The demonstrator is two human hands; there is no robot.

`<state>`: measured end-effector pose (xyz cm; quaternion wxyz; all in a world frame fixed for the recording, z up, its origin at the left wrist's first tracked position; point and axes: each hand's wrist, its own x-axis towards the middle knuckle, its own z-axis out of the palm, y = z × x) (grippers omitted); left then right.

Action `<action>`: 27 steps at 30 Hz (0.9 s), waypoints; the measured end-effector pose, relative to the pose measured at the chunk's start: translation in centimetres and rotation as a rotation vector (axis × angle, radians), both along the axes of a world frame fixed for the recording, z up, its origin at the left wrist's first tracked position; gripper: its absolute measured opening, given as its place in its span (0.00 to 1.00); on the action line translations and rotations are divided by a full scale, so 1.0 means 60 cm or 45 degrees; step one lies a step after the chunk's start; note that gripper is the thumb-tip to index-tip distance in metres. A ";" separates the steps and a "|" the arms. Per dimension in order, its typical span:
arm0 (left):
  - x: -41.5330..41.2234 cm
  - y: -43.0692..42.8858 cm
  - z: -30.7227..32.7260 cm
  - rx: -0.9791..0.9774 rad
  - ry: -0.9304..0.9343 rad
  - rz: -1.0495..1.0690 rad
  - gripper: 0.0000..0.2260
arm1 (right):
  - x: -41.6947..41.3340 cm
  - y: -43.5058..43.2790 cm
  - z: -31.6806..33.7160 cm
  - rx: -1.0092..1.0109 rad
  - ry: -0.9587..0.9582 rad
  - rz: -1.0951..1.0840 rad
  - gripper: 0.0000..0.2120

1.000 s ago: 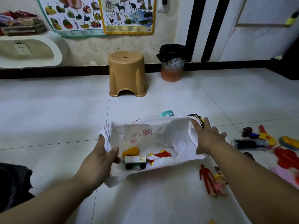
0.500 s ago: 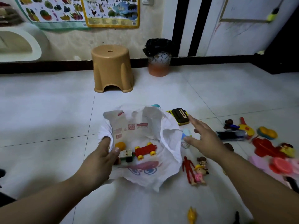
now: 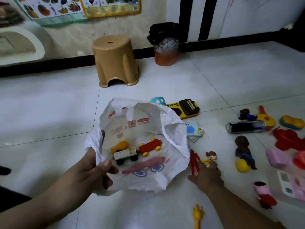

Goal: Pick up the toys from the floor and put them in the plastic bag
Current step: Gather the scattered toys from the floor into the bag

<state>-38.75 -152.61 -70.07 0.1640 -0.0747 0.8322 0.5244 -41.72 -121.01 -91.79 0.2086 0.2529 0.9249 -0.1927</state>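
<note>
Left hand [image 3: 92, 172] pinches plastic bag [image 3: 142, 146] rim, mouth open on floor. Right hand [image 3: 206, 176] open, empty, fingertips touching red figure [image 3: 194, 162] just right of bag, long axis running away from person; right hand nearer.

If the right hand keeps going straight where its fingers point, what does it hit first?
The right hand points up-frame at the small doll figures, with the red figure beside its thumb side. It would probably meet the dolls first; it may already touch them.

Bag mouth [image 3: 148, 116] gapes open — toys [image 3: 244, 152] apparently crowd its right.
</note>
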 end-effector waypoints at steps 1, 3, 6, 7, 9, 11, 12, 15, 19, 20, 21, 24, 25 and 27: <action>0.000 0.000 -0.001 0.025 -0.013 0.018 0.20 | -0.001 -0.003 -0.006 0.018 0.002 -0.002 0.38; -0.002 0.001 0.002 0.060 -0.011 0.036 0.32 | -0.001 -0.004 -0.019 0.069 0.004 0.008 0.31; -0.007 0.003 0.006 0.067 -0.003 0.044 0.45 | 0.004 0.000 -0.037 0.124 0.056 0.056 0.25; -0.007 0.004 0.006 0.055 -0.006 0.044 0.46 | 0.006 0.001 -0.039 0.119 0.088 0.071 0.24; -0.007 0.009 0.007 0.043 -0.008 0.038 0.46 | 0.009 0.003 -0.033 0.062 0.150 0.068 0.23; -0.005 0.010 0.006 0.036 -0.007 0.033 0.44 | 0.012 0.009 -0.016 -0.024 0.237 0.067 0.22; -0.006 0.011 0.005 0.033 -0.012 0.021 0.43 | 0.011 0.014 -0.002 -0.071 0.304 0.053 0.22; -0.007 0.010 0.001 0.034 0.001 0.055 0.45 | -0.006 0.039 0.071 -0.138 0.514 -0.022 0.18; -0.014 0.008 -0.014 0.208 0.063 0.141 0.30 | -0.028 0.059 0.209 -0.160 0.844 -0.010 0.14; -0.020 0.005 -0.019 0.270 0.087 0.181 0.20 | -0.028 0.054 0.243 -0.199 0.937 0.016 0.13; -0.029 0.000 -0.029 0.317 0.090 0.212 0.19 | -0.027 0.045 0.273 -0.264 1.017 0.049 0.11; -0.042 -0.008 -0.029 0.402 0.096 0.206 0.18 | -0.018 -0.012 0.341 -0.538 1.099 0.212 0.12; -0.043 -0.010 -0.025 0.435 0.095 0.199 0.17 | -0.018 -0.038 0.352 -0.636 1.050 0.299 0.14; -0.043 -0.013 -0.021 0.468 0.090 0.193 0.16 | -0.022 -0.093 0.351 -0.727 0.842 0.520 0.17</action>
